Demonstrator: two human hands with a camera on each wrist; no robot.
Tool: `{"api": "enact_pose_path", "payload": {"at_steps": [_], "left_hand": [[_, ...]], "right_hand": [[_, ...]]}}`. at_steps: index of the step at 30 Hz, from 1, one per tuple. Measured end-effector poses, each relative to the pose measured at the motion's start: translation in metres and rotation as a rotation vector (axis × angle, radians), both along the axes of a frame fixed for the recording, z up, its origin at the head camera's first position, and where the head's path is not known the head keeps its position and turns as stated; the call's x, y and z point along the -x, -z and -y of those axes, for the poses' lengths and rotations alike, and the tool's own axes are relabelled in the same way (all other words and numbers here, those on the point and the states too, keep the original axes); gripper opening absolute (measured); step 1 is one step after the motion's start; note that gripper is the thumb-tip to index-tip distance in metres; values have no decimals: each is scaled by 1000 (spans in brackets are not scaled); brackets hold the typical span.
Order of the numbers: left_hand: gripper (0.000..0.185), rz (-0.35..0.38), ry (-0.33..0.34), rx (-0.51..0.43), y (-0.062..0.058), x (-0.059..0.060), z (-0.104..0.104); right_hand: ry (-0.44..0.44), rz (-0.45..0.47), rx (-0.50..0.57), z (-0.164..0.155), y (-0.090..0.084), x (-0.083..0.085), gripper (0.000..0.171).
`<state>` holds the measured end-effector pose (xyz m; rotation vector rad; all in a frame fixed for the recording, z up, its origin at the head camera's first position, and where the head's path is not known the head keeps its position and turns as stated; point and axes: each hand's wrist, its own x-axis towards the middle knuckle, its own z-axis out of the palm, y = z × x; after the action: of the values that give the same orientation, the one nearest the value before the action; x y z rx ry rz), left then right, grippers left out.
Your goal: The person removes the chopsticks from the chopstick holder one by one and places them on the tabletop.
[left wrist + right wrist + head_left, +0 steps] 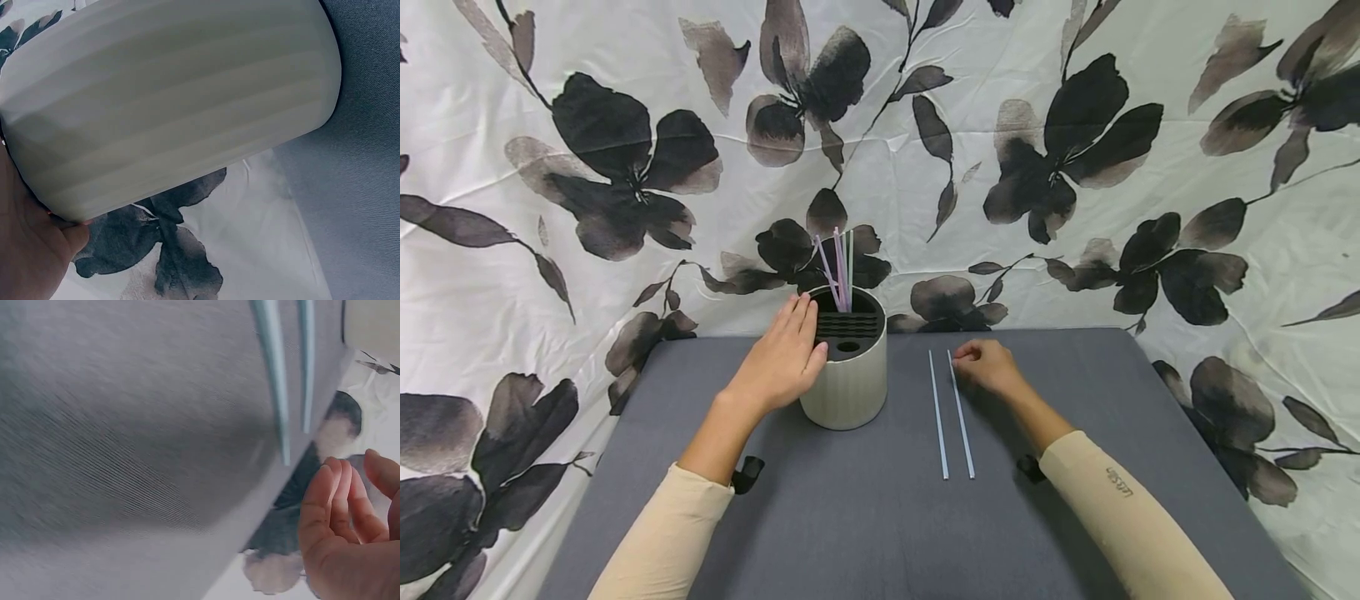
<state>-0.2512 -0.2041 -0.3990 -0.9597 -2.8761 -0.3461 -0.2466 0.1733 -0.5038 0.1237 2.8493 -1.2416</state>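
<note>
My left hand (781,358) lies with straight fingers on the left rim of a ribbed cream cylindrical holder (844,400) with a black slotted top. In the left wrist view the holder's wall (175,106) fills most of the picture. Several thin purple straws (839,275) and a pale green one (851,267) stand in the holder's rear opening. Two light blue straws lie side by side on the table, a left one (938,417) and a right one (961,417). My right hand (988,365) hovers by the right straw's far end; its bent fingers and thumb (382,474) are apart, holding nothing.
A dark grey cloth covers the table (865,533). Behind it hangs a white curtain (925,167) printed with dark flowers. The holder stands near the table's back edge, left of the two blue straws.
</note>
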Motion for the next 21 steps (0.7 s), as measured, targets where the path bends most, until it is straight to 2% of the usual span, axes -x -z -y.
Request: {"api": "enact_pose_path", "payload": {"at_steps": [10,21], "left_hand": [[70,19,-13,-1,1,-2,1],[70,-2,2,-6,-1,-1,0]], "right_hand": [[-123,-142,49,23,-50,12,23],[-214,-311,246,75,-109,36,31]]}}
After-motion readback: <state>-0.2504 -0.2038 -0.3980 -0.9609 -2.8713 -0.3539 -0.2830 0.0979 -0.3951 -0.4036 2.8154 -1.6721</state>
